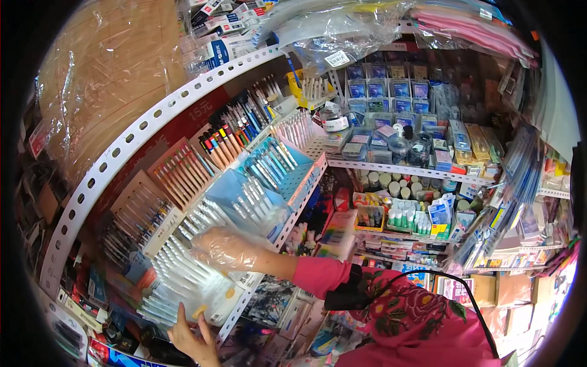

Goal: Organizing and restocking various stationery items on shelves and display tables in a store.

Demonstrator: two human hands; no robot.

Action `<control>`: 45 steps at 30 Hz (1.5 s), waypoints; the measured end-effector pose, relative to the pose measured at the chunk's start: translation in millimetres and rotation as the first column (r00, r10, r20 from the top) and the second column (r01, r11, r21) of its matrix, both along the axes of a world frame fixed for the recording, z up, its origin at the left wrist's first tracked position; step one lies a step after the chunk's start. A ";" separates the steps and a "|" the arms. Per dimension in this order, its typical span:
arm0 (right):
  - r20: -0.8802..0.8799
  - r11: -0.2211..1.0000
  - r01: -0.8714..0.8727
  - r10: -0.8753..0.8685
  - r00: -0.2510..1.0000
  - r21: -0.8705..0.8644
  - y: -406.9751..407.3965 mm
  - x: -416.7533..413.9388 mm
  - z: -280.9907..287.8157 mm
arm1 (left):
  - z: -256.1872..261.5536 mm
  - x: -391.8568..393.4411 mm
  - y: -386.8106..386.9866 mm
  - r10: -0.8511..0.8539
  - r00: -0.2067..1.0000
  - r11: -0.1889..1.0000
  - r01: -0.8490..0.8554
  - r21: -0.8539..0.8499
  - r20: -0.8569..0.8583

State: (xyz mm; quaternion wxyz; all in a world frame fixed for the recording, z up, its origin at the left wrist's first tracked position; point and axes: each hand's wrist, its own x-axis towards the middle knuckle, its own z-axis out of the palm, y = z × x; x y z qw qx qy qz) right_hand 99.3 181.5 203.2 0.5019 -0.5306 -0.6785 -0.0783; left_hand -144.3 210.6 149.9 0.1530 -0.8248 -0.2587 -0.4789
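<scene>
My right hand (227, 247), at the end of a pink embroidered sleeve (316, 277), reaches over rows of white pens in a display tray. Crinkled clear plastic (245, 264) covers the hand and wrist, and its fingers are hard to make out. Beneath and left of it stand slanted white pens (176, 266) in a pale tray (220, 305) with yellow round marks. My left hand (195, 339) is low in the view, thumb and a finger spread, with nothing seen in it. The fingertip is close to light-blue pens (160, 312) at the tray's near end.
A white perforated shelf edge (124, 142) curves above the pens. Blue pens (270, 163) and wooden pen racks (181, 174) fill the same shelf. Boxed small goods (385, 133) and glue sticks (408, 220) sit on the right shelves. Plastic-wrapped packs (509, 179) hang at far right.
</scene>
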 end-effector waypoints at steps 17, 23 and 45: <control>-0.024 0.997 0.018 -0.020 1.000 -0.074 0.5 -2.2 -0.2 | -4.5 -4.1 9.7 -0.010 1.000 1.000 0.010 -0.006 0.002; -0.029 0.995 0.004 -0.007 1.000 -0.101 -2.4 -2.8 1.8 | -4.6 -5.7 9.7 -0.010 1.000 1.000 0.010 -0.017 -0.003; 0.030 0.999 0.017 -0.016 0.999 -0.027 1.2 -0.1 -2.6 | -0.7 -0.4 -0.7 0.024 1.000 1.000 -0.023 -0.017 0.008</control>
